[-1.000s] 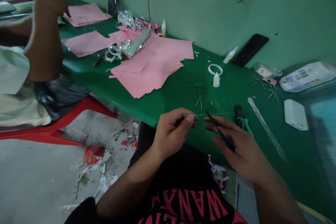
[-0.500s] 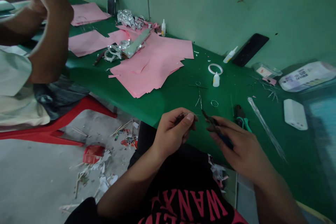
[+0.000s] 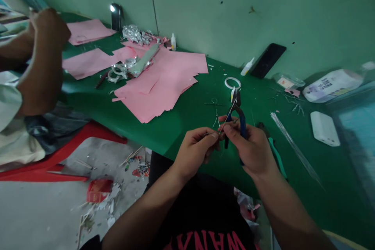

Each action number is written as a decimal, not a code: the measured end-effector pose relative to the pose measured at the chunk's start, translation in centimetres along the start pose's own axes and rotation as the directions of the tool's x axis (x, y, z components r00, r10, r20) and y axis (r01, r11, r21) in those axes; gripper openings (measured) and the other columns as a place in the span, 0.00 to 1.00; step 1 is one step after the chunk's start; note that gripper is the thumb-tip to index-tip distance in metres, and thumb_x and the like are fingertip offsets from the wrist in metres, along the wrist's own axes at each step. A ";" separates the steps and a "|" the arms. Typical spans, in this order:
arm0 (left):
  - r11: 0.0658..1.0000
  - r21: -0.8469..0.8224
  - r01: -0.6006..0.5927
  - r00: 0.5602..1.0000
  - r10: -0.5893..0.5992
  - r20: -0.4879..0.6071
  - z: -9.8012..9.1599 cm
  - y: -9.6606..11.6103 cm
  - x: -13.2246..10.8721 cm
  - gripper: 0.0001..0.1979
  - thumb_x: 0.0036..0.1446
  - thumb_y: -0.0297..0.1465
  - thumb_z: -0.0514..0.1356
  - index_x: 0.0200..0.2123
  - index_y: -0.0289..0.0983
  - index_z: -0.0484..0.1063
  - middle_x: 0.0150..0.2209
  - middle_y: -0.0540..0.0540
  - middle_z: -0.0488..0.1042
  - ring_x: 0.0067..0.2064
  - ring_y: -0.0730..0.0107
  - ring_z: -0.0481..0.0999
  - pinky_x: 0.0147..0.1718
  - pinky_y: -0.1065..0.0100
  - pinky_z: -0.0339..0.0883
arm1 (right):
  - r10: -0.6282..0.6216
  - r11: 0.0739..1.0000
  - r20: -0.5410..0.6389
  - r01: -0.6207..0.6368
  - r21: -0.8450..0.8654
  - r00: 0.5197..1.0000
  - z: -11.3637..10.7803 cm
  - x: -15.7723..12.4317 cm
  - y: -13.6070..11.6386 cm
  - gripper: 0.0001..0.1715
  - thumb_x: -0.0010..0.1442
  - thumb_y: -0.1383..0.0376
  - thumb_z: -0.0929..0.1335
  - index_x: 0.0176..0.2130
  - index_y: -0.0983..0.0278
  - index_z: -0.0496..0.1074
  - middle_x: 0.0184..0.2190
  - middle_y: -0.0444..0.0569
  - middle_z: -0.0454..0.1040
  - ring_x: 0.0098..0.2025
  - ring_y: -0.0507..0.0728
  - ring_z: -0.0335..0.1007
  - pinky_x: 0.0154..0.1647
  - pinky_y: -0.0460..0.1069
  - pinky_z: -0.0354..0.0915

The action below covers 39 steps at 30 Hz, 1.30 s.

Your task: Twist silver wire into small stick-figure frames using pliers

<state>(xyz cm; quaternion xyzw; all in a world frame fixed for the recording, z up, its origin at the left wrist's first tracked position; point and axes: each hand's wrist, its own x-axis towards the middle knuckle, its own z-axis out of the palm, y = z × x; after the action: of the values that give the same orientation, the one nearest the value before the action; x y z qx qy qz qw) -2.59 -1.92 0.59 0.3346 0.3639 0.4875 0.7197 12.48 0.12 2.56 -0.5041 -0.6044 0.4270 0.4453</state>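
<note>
Pinched between the thumb and fingers of my left hand (image 3: 197, 150) is a thin wire (image 3: 227, 118), which slants up to the right. My right hand (image 3: 252, 145) has blue-handled pliers (image 3: 241, 119) in its palm, their dark jaws pointing away from me. Its thumb and fingertips also touch the wire close to my left fingertips. Just beyond my hands, a small twisted wire figure (image 3: 216, 113) with a looped top lies on the green table (image 3: 187, 133). Green-handled pliers (image 3: 277, 152) lie to the right, partly behind my right hand.
A bundle of straight wires (image 3: 293, 146) and a white box-shaped device (image 3: 325, 129) lie right. Pink paper sheets (image 3: 164, 82) spread left of centre. A tape roll (image 3: 233, 83), a glue bottle (image 3: 247, 66) and a phone (image 3: 268, 60) are behind. At left, a co-worker's arm (image 3: 43, 66) shows.
The pliers have swung from pointing left at my left hand to pointing away from me. My right fingertips have come over to the wire by my left hand. The view has shifted slightly.
</note>
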 end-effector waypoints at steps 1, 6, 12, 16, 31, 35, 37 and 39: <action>1.000 0.015 0.007 1.000 -0.007 0.011 0.1 0.2 0.6 0.10 0.58 0.34 0.60 0.27 0.34 0.71 0.22 0.52 0.65 0.18 0.82 0.55 0.13 0.77 0.50 | 0.005 0.999 -0.024 -0.004 0.040 1.000 0.1 0.7 0.1 0.12 0.60 0.57 0.70 0.33 0.63 0.75 0.47 0.53 0.77 0.50 0.61 0.73 0.46 0.55 0.71; 0.990 0.136 -0.034 0.996 0.022 0.088 0.6 2.5 4.1 0.08 0.57 0.34 0.60 0.30 0.34 0.71 0.25 0.51 0.67 0.19 0.81 0.59 0.13 0.77 0.57 | -0.107 0.994 -0.039 0.108 0.012 0.993 -0.2 4.2 -0.2 0.11 0.61 0.59 0.69 0.31 0.63 0.75 0.45 0.51 0.74 0.50 0.60 0.71 0.49 0.55 0.68; 0.913 0.328 -0.242 0.956 0.167 0.241 1.8 6.4 9.4 0.14 0.58 0.40 0.61 0.29 0.34 0.70 0.20 0.54 0.64 0.15 0.82 0.60 0.11 0.78 0.54 | -0.152 0.983 -0.128 0.164 0.085 0.980 -2.1 8.9 -1.8 0.09 0.60 0.59 0.70 0.31 0.61 0.75 0.46 0.48 0.73 0.48 0.57 0.71 0.48 0.54 0.66; 0.924 0.295 -0.242 0.952 0.167 0.258 3.7 8.8 13.1 0.13 0.57 0.39 0.62 0.26 0.36 0.70 0.13 0.56 0.60 0.13 0.81 0.57 0.10 0.77 0.49 | -0.274 0.958 -0.256 0.287 0.013 0.927 -3.8 12.1 -3.2 0.09 0.60 0.59 0.70 0.30 0.60 0.75 0.44 0.47 0.74 0.50 0.58 0.70 0.52 0.55 0.64; 0.966 -0.217 0.137 0.941 -0.058 0.334 5.7 10.3 20.1 0.07 0.54 0.32 0.64 0.29 0.34 0.72 0.22 0.55 0.59 0.19 0.84 0.56 0.15 0.78 0.45 | -0.221 0.891 -0.316 0.059 -0.450 0.923 -6.9 14.4 -5.3 0.13 0.59 0.52 0.69 0.33 0.58 0.76 0.49 0.49 0.73 0.49 0.62 0.72 0.42 0.54 0.70; 0.939 -0.270 0.211 0.928 -0.106 0.357 5.4 10.4 20.7 0.06 0.53 0.30 0.65 0.31 0.33 0.73 0.24 0.54 0.61 0.21 0.84 0.59 0.15 0.79 0.49 | -0.123 0.941 -0.273 0.024 -0.337 0.954 -6.5 14.5 -5.2 0.17 0.61 0.53 0.67 0.27 0.60 0.74 0.45 0.48 0.75 0.42 0.58 0.73 0.40 0.52 0.70; 0.956 -0.240 0.171 0.934 -0.080 0.348 5.3 10.3 21.0 0.05 0.53 0.30 0.64 0.31 0.32 0.74 0.23 0.54 0.62 0.21 0.83 0.61 0.15 0.80 0.52 | -0.107 0.957 -0.313 0.011 -0.291 0.944 -6.6 14.5 -4.8 0.17 0.61 0.54 0.68 0.25 0.61 0.73 0.43 0.47 0.75 0.41 0.57 0.73 0.40 0.51 0.69; 0.978 -0.181 0.105 0.940 -0.038 0.338 5.1 10.4 21.3 0.06 0.54 0.30 0.64 0.31 0.32 0.74 0.23 0.53 0.64 0.20 0.82 0.64 0.15 0.79 0.56 | -0.081 0.966 -0.325 -0.006 -0.258 0.942 -6.8 14.6 -4.3 0.17 0.60 0.54 0.68 0.26 0.61 0.72 0.42 0.48 0.75 0.40 0.57 0.72 0.38 0.51 0.69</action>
<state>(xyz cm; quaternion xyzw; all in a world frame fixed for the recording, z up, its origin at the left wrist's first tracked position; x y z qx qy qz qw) 2.45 20.67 7.72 0.3257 0.1992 0.4311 0.8176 16.67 14.48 9.93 -0.6105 -0.5799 0.2458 0.4802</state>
